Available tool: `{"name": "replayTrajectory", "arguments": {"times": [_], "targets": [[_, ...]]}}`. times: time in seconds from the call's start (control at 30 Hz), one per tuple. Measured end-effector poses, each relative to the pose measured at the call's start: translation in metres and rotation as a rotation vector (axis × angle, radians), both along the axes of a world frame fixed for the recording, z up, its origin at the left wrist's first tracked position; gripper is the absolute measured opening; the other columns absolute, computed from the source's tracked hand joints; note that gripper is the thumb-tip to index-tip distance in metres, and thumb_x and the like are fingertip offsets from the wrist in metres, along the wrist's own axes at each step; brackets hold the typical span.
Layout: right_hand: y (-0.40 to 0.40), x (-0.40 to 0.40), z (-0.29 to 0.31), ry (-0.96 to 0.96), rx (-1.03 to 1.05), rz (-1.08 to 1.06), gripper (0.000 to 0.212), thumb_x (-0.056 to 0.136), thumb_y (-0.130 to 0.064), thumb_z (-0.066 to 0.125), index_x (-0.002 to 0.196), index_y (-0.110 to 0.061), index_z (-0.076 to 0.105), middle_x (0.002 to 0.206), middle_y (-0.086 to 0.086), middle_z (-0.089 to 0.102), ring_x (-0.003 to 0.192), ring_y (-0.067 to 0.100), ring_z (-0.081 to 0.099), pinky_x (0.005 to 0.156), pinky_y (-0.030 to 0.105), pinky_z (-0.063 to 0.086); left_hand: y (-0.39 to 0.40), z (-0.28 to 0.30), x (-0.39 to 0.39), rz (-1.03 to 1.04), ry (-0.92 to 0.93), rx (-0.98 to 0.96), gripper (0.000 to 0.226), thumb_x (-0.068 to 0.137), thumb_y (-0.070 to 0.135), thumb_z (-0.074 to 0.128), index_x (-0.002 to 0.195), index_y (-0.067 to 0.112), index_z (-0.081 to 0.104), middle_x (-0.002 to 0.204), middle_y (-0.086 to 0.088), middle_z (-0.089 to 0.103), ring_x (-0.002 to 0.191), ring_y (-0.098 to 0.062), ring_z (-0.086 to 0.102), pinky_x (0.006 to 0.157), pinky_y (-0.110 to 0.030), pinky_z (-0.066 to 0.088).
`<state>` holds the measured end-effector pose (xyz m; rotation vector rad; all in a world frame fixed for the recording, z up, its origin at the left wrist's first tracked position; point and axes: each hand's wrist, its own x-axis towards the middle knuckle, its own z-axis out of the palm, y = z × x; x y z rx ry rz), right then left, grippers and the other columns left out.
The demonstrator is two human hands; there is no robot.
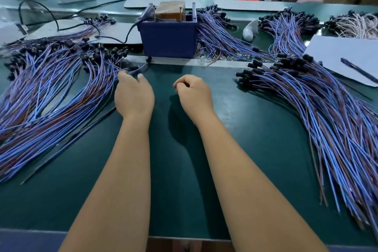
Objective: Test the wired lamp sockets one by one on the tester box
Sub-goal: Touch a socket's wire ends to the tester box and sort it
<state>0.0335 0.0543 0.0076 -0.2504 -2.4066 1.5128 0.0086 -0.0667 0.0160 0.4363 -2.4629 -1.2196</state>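
So my left hand [134, 93] is the one doing the work here, fingers loosely spread and reaching out, fingertips right at the edge of the left pile of wired sockets [61, 80] but not actually gripping anything that I can see. The nearest socket lead [136, 67] sits just past my fingertips, its wire running away and to the right toward the blue tester box [168, 37], which is straight ahead of both hands. My right hand [193, 93] is loosely curled, holding nothing, well apart from the right-hand pile [306, 92]. Left is clearly nearer.
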Motion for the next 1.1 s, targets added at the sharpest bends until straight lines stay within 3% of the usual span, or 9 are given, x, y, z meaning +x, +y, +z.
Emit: {"name": "replayTrajectory", "arguments": {"times": [0.2,0.43,0.53,0.67,0.77,0.9,0.97,1.03,1.1], "targets": [[-0.002,0.004,0.002,-0.018,0.040,-0.008,0.021,0.089,-0.013,0.046,0.086,-0.016,0.067,0.077,-0.008,0.062,0.077,0.016,0.056,0.065,0.029,0.043,0.001,-0.001,0.005,-0.031,0.006,-0.004,0.035,0.101,0.021,0.041,0.130,0.009,0.055,0.113,-0.010,0.066,0.106,-0.031,0.058,0.076,-0.030,0.033],[0.000,0.003,0.002,-0.001,0.002,-0.006,0.020,0.089,-0.012,0.048,0.084,-0.016,0.067,0.080,-0.006,0.065,0.083,0.017,0.058,0.070,0.029,0.045,0.012,-0.002,0.006,-0.340,-0.043,-0.220,0.026,0.091,0.023,0.054,0.106,0.027,0.075,0.107,0.003,0.073,0.104,-0.024,0.063,0.075,-0.028,0.042],[0.001,0.003,0.002,0.024,-0.027,-0.023,0.019,0.088,-0.009,0.050,0.085,-0.018,0.065,0.080,-0.008,0.063,0.084,0.015,0.057,0.071,0.027,0.042,0.013,-0.004,0.004,-0.532,-0.070,-0.287,0.021,0.087,0.021,0.061,0.099,0.028,0.077,0.110,-0.001,0.070,0.111,-0.026,0.058,0.091,-0.036,0.048],[0.004,0.004,0.002,0.076,-0.003,-0.081,0.028,0.087,0.001,0.046,0.102,-0.013,0.065,0.101,0.007,0.063,0.094,0.023,0.057,0.078,0.029,0.044,0.017,-0.002,0.006,-0.678,-0.035,-0.333,0.017,0.083,0.019,0.067,0.097,0.023,0.077,0.132,0.003,0.057,0.126,-0.028,0.038,0.106,-0.035,0.033],[0.004,0.004,0.003,0.084,0.106,-0.092,0.038,0.081,0.005,0.045,0.105,-0.014,0.066,0.109,0.006,0.060,0.104,0.026,0.054,0.089,0.036,0.044,0.022,0.003,0.011,-0.755,-0.093,-0.273,0.025,0.071,0.026,0.058,0.091,0.028,0.073,0.113,0.007,0.067,0.119,-0.028,0.048,0.103,-0.045,0.039],[0.008,0.005,0.002,-0.031,0.413,-0.041,0.047,0.077,-0.003,0.050,0.116,-0.023,0.066,0.122,0.003,0.062,0.117,0.027,0.047,0.095,0.035,0.030,0.024,0.001,0.011,-0.622,-0.038,-0.209,0.023,0.074,0.006,0.061,0.067,0.026,0.052,0.084,0.003,0.064,0.101,-0.029,0.055,0.092,-0.039,0.042],[0.008,0.006,0.002,-0.094,0.510,-0.015,0.050,0.079,-0.008,0.050,0.124,-0.025,0.062,0.129,0.001,0.059,0.123,0.024,0.043,0.097,0.035,0.025,0.021,-0.002,0.008,-0.556,-0.003,-0.156,0.026,0.073,-0.004,0.054,0.072,0.022,0.052,0.113,-0.008,0.067,0.111,-0.030,0.056,0.089,-0.030,0.041],[0.007,0.007,0.001,-0.121,0.629,-0.006,0.046,0.082,-0.014,0.048,0.124,-0.028,0.061,0.131,-0.003,0.055,0.125,0.023,0.039,0.098,0.038,0.021,0.017,-0.004,0.003,-0.486,0.027,-0.089,0.025,0.076,-0.006,0.051,0.083,0.016,0.059,0.149,-0.008,0.046,0.128,-0.025,0.048,0.084,-0.019,0.033],[0.007,0.009,0.001,-0.111,0.732,-0.020,0.037,0.086,-0.022,0.048,0.118,-0.030,0.064,0.127,-0.005,0.055,0.122,0.023,0.038,0.099,0.041,0.021,0.014,-0.004,-0.001,-0.439,0.045,-0.030,0.028,0.081,0.001,0.053,0.102,0.017,0.061,0.162,-0.003,0.025,0.130,-0.026,0.044,0.090,-0.022,0.033]]}}
